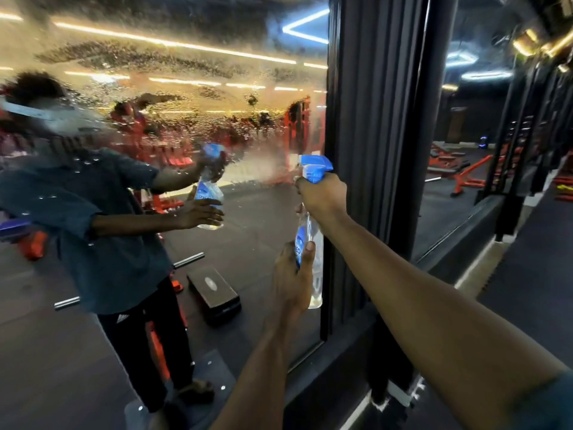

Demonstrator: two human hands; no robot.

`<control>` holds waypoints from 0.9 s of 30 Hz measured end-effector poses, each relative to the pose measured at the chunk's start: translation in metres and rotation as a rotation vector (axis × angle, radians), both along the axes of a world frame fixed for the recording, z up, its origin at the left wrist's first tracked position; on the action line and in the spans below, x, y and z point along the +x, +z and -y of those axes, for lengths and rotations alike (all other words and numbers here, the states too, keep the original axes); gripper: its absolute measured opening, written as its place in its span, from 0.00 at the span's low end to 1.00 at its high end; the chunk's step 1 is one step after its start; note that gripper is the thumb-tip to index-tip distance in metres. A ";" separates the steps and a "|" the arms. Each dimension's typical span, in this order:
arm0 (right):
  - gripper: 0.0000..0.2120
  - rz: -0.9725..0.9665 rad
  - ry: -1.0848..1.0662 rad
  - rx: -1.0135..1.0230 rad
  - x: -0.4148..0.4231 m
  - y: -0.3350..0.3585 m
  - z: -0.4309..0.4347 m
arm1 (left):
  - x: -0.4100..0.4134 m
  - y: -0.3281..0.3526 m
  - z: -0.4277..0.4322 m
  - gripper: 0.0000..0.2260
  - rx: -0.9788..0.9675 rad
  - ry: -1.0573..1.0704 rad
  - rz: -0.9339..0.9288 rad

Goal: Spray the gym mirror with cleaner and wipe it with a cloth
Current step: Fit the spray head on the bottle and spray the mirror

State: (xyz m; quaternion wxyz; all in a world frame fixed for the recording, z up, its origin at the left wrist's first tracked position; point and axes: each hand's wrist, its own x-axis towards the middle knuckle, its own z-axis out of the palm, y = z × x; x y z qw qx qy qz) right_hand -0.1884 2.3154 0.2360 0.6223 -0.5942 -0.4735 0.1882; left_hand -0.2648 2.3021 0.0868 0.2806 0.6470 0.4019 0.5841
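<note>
Your right hand (322,195) is clenched around the neck of the clear plastic spray bottle with the blue trigger head (310,243), and your fingers curl under the blue head, so the head sits just above them. Your left hand (293,280) grasps the lower body of the bottle, the thumb lying on the blue label; the rounded bottom with clear liquid hangs below these fingers. The nozzle points to the large gym mirror (186,72), just beyond your fingertips. Its smooth glass carries many fine droplets across the upper part. To the right of your fingers stands a dark ribbed pillar (372,119). In the mirror you see the dark floor and orange gym equipment.
</note>
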 end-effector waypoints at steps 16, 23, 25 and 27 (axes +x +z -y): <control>0.16 0.103 0.394 -0.027 -0.120 -0.004 0.010 | -0.101 -0.007 0.052 0.28 0.000 0.331 0.034; 0.17 0.113 0.590 -0.051 -0.219 -0.019 0.047 | -0.191 -0.028 0.092 0.29 -0.019 0.487 0.126; 0.15 0.096 0.663 -0.042 -0.256 -0.024 0.064 | -0.227 -0.032 0.111 0.27 -0.044 0.536 0.154; 0.12 0.074 0.707 -0.020 -0.296 -0.028 0.081 | -0.263 -0.034 0.135 0.25 -0.038 0.605 0.135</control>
